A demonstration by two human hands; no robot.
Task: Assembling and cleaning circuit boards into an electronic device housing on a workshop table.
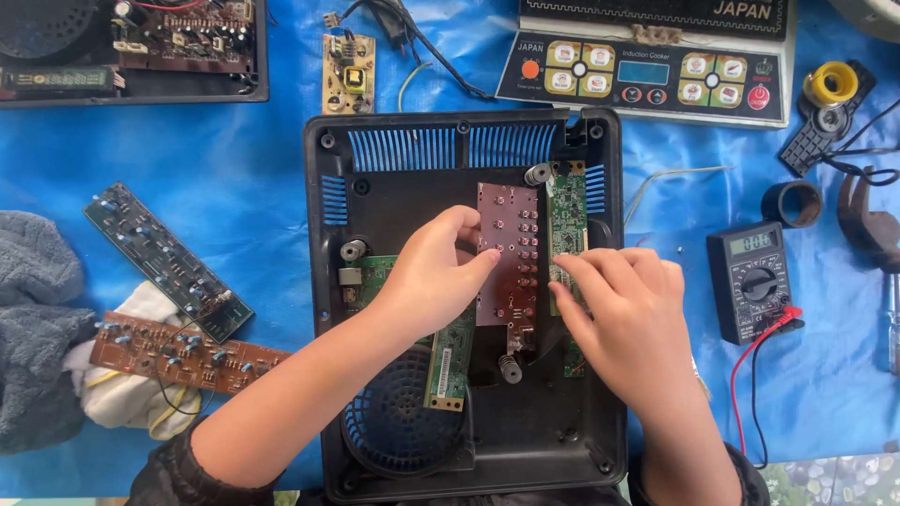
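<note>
Gripping the reddish-brown circuit board [506,267] from both long edges: left hand [433,276] curled on its left side, thumb and fingertips pinched at the upper-left edge; right hand [623,314] closed in on the right side, fingertips pressed along the strip of small components down that edge. Lying between the two hands, board's long axis running away from the body, top end near a round grey post [537,174], bottom end near another post [510,368]. About equally close to both hands, each touching its own edge, left hand reaching slightly higher up the board. Sitting inside the open black plastic housing [600,412], over two green boards [566,211] [448,361], one showing at the upper right, one angling down to the lower left beside the round fan grille [398,426]. Beyond the housing on the blue surface [244,178]: a black multimeter [756,281] with red and black leads well to the right, a control panel with coloured buttons [647,80] above, two long loose boards [167,262] [187,354] to the left, the brown one resting on a pale cloth [117,398], and a grey cloth [33,328] at the far left edge.
</note>
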